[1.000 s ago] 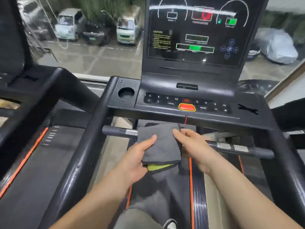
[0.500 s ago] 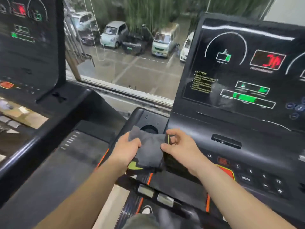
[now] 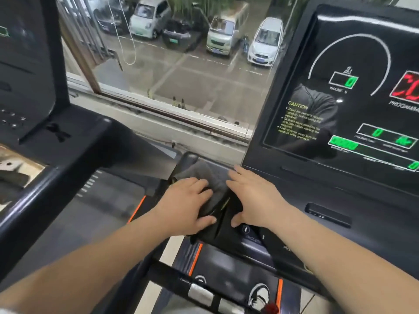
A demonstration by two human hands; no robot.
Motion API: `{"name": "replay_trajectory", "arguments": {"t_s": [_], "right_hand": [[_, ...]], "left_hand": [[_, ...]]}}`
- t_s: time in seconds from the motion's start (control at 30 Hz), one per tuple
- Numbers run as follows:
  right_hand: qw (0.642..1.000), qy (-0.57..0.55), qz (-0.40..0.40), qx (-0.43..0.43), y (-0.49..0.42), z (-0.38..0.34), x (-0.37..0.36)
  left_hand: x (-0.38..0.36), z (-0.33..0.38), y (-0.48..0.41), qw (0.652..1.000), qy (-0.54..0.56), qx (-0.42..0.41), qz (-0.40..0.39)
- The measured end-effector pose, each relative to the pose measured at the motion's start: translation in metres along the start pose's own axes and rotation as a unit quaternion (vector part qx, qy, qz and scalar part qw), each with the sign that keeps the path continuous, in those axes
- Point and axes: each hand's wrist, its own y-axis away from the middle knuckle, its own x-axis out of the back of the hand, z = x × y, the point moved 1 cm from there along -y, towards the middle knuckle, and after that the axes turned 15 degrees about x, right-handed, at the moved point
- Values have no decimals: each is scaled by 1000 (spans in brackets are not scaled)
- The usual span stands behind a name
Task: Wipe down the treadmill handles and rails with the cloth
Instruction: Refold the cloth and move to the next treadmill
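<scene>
A wide window [image 3: 181, 112] overlooks a paved car park [image 3: 199, 82], where a white car [image 3: 264, 41], a pale van [image 3: 224, 30] and a light green hatchback [image 3: 148, 18] stand before greenery. Daylight reaches the grey sill [image 3: 158, 125]. A neighbouring exercise machine [image 3: 34, 91] stands at left on a pale floor [image 3: 169, 248].

Both forearms [image 3: 108, 261] are bare up to the frame's edge, with no sleeve reaching them. The left hand [image 3: 188, 205] and right hand [image 3: 254, 198] are bare. Near the bottom edge is a dark shoe [image 3: 259, 295] with white edging. The screen [image 3: 362, 53] dimly mirrors a dark grey top [image 3: 313, 107].
</scene>
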Motion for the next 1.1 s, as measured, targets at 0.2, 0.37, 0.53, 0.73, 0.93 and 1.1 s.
{"name": "replay_trajectory", "arguments": {"t_s": [0.2, 0.37, 0.53, 0.73, 0.93, 1.1], "right_hand": [[997, 18, -77, -13, -14, -2, -3], [996, 40, -84, -18, -22, -3, -5], [996, 21, -83, -34, -28, -1, -4], [995, -44, -16, -84, -21, -6, -4], [992, -77, -1, -99, -16, -9, 1], [991, -55, -20, -122, -21, -14, 3]], "left_hand": [[8, -30, 3, 980, -71, -182, -48], [11, -48, -20, 950, -136, -275, -57], [-12, -28, -17, 962, -128, -239, 16], [-11, 53, -19, 975, 13, 213, -57], [-3, 40, -31, 846, 344, 380, -149], [14, 11, -25, 959, 113, 57, -254]]}}
